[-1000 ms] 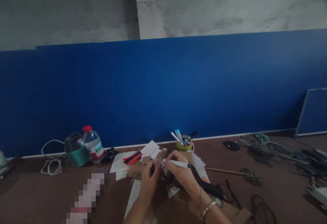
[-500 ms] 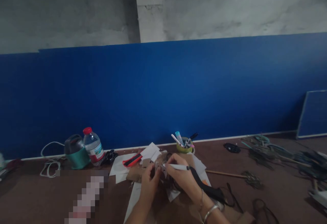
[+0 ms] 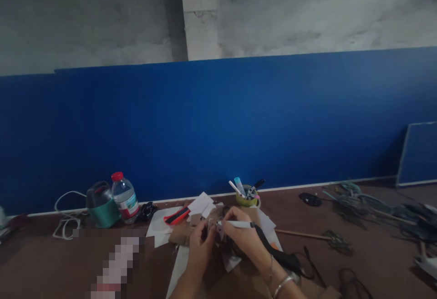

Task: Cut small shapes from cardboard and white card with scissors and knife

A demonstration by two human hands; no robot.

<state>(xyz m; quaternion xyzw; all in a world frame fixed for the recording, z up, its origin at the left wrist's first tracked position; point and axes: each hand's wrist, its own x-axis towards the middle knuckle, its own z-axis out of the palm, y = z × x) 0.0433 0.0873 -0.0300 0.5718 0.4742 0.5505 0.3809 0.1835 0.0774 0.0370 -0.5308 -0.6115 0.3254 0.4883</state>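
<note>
My left hand (image 3: 200,246) pinches a small greyish piece (image 3: 210,223), perhaps card, between thumb and fingers. In my right hand (image 3: 246,240) is a white pen (image 3: 239,224) with a dark end, its tip side pointing left towards that piece. A small pale scrap (image 3: 219,230) shows between the two hands. Below the right hand lies a black curved handle (image 3: 280,255); the rest of that tool is hidden. Under both hands are brown cardboard pieces (image 3: 180,234) and white paper (image 3: 177,267). The exact contact of pen and piece is too small to make out.
A red and black utility knife (image 3: 176,216) lies on paper to the left. Behind stands a green pen holder (image 3: 242,199). Further left are a water bottle (image 3: 125,199) and green tape roll (image 3: 104,210). A wooden stick (image 3: 300,233) and tangled cords (image 3: 355,203) lie right.
The view has shifted slightly, so everything sits a little lower. Both hands keep their hold, with only slight movement at the fingers.
</note>
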